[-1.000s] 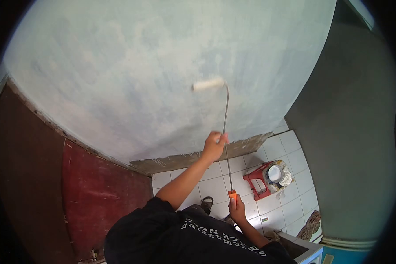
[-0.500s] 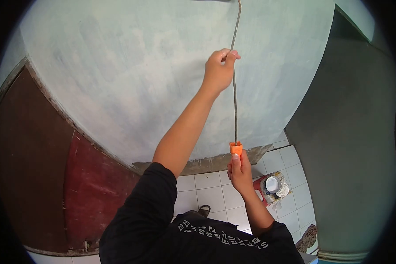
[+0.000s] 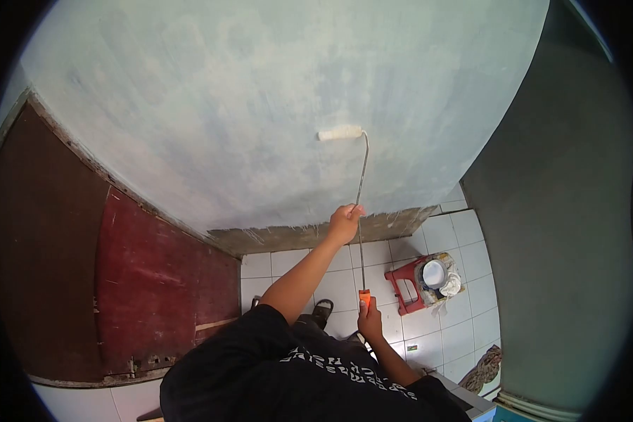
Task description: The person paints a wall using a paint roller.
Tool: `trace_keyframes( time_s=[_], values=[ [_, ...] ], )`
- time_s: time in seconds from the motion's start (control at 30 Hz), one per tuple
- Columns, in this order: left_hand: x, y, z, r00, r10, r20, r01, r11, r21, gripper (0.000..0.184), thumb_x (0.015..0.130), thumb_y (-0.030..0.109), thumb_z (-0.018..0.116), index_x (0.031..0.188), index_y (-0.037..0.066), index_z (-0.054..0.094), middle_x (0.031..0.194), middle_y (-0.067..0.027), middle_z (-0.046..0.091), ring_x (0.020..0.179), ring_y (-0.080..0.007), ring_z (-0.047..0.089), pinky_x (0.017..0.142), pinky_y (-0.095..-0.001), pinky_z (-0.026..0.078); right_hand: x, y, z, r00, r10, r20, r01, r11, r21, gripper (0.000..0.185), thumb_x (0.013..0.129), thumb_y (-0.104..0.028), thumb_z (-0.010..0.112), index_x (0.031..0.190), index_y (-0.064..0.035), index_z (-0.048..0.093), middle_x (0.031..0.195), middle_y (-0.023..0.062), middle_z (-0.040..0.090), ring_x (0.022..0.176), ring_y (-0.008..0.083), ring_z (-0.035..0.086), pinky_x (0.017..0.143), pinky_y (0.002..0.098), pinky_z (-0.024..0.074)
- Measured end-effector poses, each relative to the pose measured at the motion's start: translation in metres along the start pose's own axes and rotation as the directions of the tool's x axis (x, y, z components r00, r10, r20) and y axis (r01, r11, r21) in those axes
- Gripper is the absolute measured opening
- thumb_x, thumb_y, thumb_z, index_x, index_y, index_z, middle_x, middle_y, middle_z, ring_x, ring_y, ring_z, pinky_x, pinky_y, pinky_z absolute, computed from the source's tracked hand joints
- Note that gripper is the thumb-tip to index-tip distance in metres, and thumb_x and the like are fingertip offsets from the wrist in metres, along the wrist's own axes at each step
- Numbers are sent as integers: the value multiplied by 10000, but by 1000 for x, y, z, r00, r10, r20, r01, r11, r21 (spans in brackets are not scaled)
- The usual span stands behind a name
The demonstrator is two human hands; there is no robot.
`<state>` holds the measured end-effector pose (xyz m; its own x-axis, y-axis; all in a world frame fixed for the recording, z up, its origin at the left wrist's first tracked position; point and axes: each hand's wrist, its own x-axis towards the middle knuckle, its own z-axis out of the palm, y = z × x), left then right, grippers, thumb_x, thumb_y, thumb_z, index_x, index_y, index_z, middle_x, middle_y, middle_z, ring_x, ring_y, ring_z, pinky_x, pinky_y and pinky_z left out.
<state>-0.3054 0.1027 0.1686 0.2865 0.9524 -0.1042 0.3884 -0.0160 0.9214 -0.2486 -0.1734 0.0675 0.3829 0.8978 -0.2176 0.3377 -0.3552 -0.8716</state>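
A white paint roller (image 3: 340, 133) lies against the pale blue-white wall (image 3: 211, 105), joined to a long thin metal rod. My left hand (image 3: 345, 223) is closed around the middle of that rod. Lower down, my right hand (image 3: 370, 320) grips the orange handle (image 3: 364, 296) at the rod's bottom end. The wall's paint ends in a ragged, dripped edge above a bare grey-brown strip (image 3: 288, 238).
A red stool (image 3: 405, 284) on the tiled floor (image 3: 422, 325) bears a white paint container (image 3: 434, 273) and a white cloth (image 3: 451, 283). A brown and red door (image 3: 162, 281) stands left, a dark grey panel (image 3: 563, 211) right. A crumpled cloth (image 3: 482, 368) hangs lower right.
Half a second ago the roller was high, at the top edge of view. It has come down the wall, and both hands have moved down with the rod, still holding it.
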Motion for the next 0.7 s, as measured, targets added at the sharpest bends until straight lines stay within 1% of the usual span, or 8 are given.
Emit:
trace_keyframes(
  time_s=[0.1, 0.17, 0.3, 0.43, 0.47, 0.57, 0.63, 0.7],
  values=[
    [-5, -20, 16, 1000, -27, -10, 26, 995, -92, 297, 1015, 302, 565, 934, 67, 727, 959, -138, 644, 910, -249, 626, 831, -349, 483, -3, 14, 1, 1000, 5, 0, -5, 999, -38, 285, 1047, -306, 468, 1183, -56, 482, 749, 249, 654, 723, 462, 669, 604, 538, 489],
    [0, -21, 20, 969, 176, -176, -185, 982, -34, 300, 1016, 286, 568, 897, 61, 727, 984, -140, 636, 941, -252, 626, 844, -347, 479, -4, 9, -3, 1000, -20, -1, 20, 999, -32, 284, 1043, -302, 476, 1188, -57, 490, 757, 247, 659, 728, 456, 673, 617, 535, 497],
    [4, 13, 8, 961, 184, -206, -210, 971, -115, 314, 1019, 279, 568, 859, 54, 718, 1022, -141, 636, 985, -254, 623, 871, -353, 475, 8, -16, -18, 994, -102, -26, 103, 994, 42, 285, 1039, -287, 483, 1208, -59, 512, 766, 232, 663, 732, 451, 676, 624, 516, 505],
    [14, 99, -30, 923, 258, -285, -308, 941, -144, 356, 1036, 301, 541, 854, 31, 685, 1016, -110, 650, 1015, -220, 598, 934, -348, 439, 41, -59, -30, 982, -187, -14, 187, 976, 107, 285, 1042, -284, 480, 1206, -55, 527, 763, 208, 650, 725, 423, 676, 622, 468, 503],
    [22, 120, -44, 889, 339, -307, -383, 919, -93, 359, 1037, 305, 541, 858, 30, 687, 1012, -110, 653, 1006, -217, 599, 929, -345, 439, 50, -81, -35, 981, -192, -10, 192, 975, 108, 285, 1042, -284, 480, 1206, -55, 527, 763, 208, 650, 725, 423, 676, 622, 468, 503],
    [41, 195, -88, 795, 483, -368, -520, 854, -3, 374, 1038, 339, 545, 878, 38, 699, 974, -80, 650, 953, -185, 583, 911, -329, 439, 69, -160, -49, 948, -317, -38, 318, 928, 194, 283, 1051, -306, 476, 1158, -49, 525, 732, 172, 620, 659, 349, 655, 603, 426, 487],
    [48, 249, -120, 809, 477, -344, -524, 850, -54, 388, 1034, 381, 548, 901, 56, 714, 932, -52, 629, 924, -149, 550, 905, -319, 441, 88, -201, -55, 933, -354, -60, 354, 879, 321, 294, 1057, -332, 479, 1105, -44, 518, 687, 99, 566, 589, 225, 580, 568, 373, 458],
    [48, 307, -149, 834, 454, -312, -500, 863, -80, 403, 1029, 417, 548, 926, 68, 722, 908, -35, 602, 903, -137, 515, 912, -321, 438, 98, -250, -69, 916, -396, -63, 390, 845, 367, 294, 1062, -335, 475, 1096, -46, 515, 678, 60, 539, 584, 168, 543, 554, 341, 445]
  ],
)
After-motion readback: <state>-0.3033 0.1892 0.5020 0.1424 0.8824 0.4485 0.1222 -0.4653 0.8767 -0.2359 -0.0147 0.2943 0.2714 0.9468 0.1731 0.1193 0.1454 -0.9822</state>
